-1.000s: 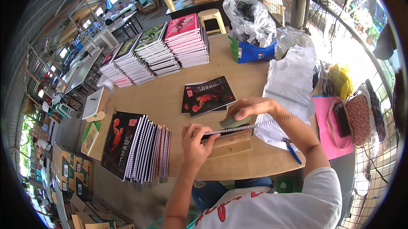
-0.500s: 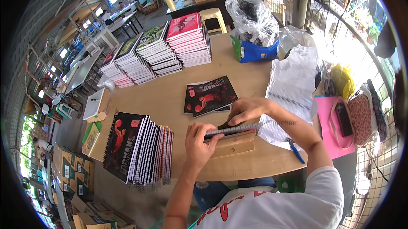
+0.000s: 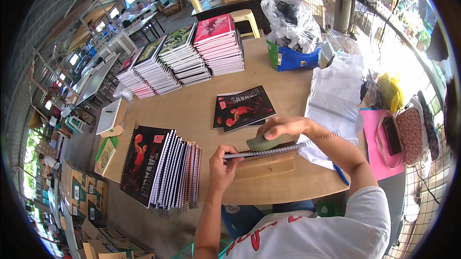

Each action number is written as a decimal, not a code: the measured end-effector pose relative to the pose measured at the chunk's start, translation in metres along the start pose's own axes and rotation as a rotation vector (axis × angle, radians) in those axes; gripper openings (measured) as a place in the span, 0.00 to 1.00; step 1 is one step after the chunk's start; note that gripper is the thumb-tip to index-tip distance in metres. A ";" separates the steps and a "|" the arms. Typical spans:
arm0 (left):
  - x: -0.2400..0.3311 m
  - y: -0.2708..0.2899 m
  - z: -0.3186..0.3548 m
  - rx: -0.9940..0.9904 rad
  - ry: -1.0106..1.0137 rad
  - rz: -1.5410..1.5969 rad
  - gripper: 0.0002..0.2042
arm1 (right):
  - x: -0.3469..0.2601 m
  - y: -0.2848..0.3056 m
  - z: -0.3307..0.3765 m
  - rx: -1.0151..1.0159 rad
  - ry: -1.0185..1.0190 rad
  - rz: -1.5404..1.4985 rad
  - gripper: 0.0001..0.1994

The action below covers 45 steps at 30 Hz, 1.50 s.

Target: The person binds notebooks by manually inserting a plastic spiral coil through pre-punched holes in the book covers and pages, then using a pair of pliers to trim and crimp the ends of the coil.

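Observation:
My left hand (image 3: 222, 166) pinches the left end of a spiral notebook (image 3: 249, 154), which is held edge-up near the front of the table. In my right hand (image 3: 283, 127) is a flat olive-green block (image 3: 263, 143), pressed along or just above the notebook's bound edge. A loose length of wire coil (image 3: 329, 136) sticks out past the notebook's right end, over my right forearm. Below the notebook lies a wooden strip (image 3: 266, 166). Beyond my hands, black-covered notebooks (image 3: 245, 108) with a red figure lie flat, overlapping.
A row of black-covered spiral notebooks (image 3: 141, 163) leans at the left. Tall stacks of notebooks (image 3: 216, 35) stand at the back. Crumpled paper sheets (image 3: 333, 88), blue-handled pliers (image 3: 341, 174), a pink folder (image 3: 377, 129) and a blue bag (image 3: 297, 58) with clear plastic occupy the right side.
My right hand has raised and turned the olive block, so its broad face shows. The notebook is tilted up at its right end, and its coil end is higher. My left hand keeps its grip.

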<state>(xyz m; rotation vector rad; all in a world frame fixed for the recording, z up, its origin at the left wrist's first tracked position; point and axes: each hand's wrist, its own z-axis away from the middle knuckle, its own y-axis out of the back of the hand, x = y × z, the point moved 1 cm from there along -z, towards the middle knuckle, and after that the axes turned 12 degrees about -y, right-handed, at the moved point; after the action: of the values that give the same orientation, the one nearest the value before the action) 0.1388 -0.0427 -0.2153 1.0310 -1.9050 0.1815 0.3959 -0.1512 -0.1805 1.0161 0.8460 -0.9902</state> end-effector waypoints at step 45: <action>0.019 -0.015 0.001 0.004 -0.139 -0.117 0.18 | -0.011 0.000 -0.011 -0.013 -0.090 0.469 0.33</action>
<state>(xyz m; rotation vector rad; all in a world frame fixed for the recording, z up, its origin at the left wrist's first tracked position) 0.1451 -0.0641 -0.2053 1.1812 -1.9613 0.0477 0.3911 -0.1382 -0.1738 1.0864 0.5047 -0.6234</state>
